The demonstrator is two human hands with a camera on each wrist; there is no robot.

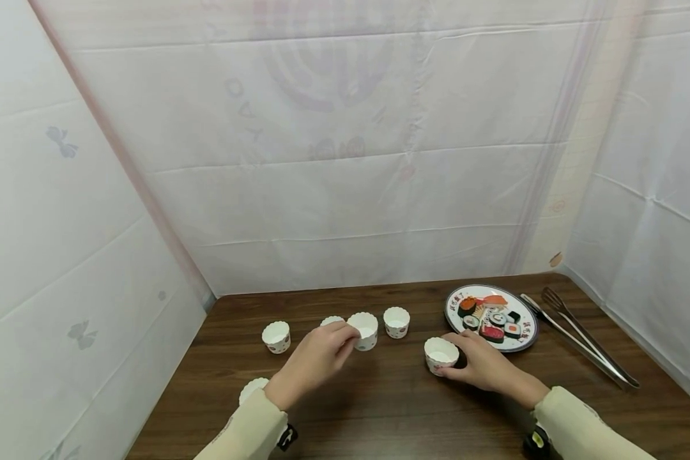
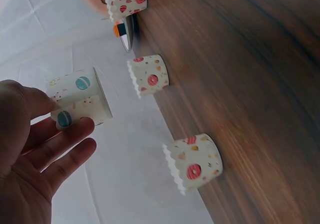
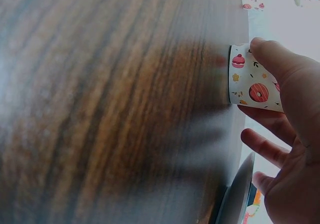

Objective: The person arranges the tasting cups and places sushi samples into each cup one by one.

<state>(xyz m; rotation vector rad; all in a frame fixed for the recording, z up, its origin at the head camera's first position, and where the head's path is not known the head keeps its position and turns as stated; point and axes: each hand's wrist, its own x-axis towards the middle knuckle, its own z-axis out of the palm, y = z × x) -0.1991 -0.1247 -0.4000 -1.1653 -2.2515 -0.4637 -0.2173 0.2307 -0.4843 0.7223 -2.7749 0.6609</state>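
My left hand (image 1: 313, 361) pinches the rim of a white paper baking cup (image 1: 366, 332) between thumb and fingers, holding it above the table. Blue macaron prints show on this cup (image 2: 80, 102) in the left wrist view. Over to the right, my right hand (image 1: 483, 363) grips another paper baking cup (image 1: 440, 356) from its right side, low at the tabletop. Pink donut and cupcake prints cover that cup (image 3: 255, 82) in the right wrist view. Between the two held cups, a little farther back, stands a third baking cup (image 1: 397, 323).
More baking cups stand left: one at the back left (image 1: 276, 337), one partly behind my left hand (image 1: 331, 319), one partly behind my left forearm (image 1: 253, 388). A sushi-printed plate (image 1: 529, 338) lies right, beside metal tongs (image 1: 586, 338). White cloth (image 1: 345, 211) hangs behind the wooden table (image 1: 379, 421).
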